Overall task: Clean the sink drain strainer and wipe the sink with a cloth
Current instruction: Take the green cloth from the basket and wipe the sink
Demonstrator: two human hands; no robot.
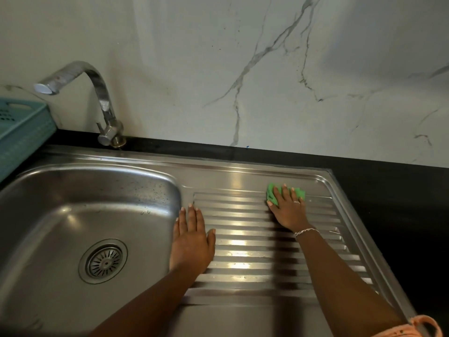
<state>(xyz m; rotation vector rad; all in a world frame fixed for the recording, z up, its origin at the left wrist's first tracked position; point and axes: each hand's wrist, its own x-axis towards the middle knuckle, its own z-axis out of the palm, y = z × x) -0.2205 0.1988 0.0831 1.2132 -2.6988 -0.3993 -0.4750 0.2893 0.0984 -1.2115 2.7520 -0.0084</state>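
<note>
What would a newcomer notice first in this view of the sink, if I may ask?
The bright green cloth stands out first, pressed by the right hand onto the far right of the ribbed drainboard. The left hand lies flat at the drainboard's left edge, beside the basin. In the basin floor sits the round drain strainer, with the curved tap behind.

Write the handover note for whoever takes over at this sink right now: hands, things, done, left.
Right hand: fingers straight, pressing the green cloth onto the far end of the ribbed drainboard.
Left hand: flat on the drainboard's edge beside the basin, holding nothing.
Drain strainer: seated in the basin's drain.
Done: cannot tell for the strainer; the cloth is at work on the drainboard.
Left: the rest of the drainboard, and the basin, whose far wall shows specks.
</note>
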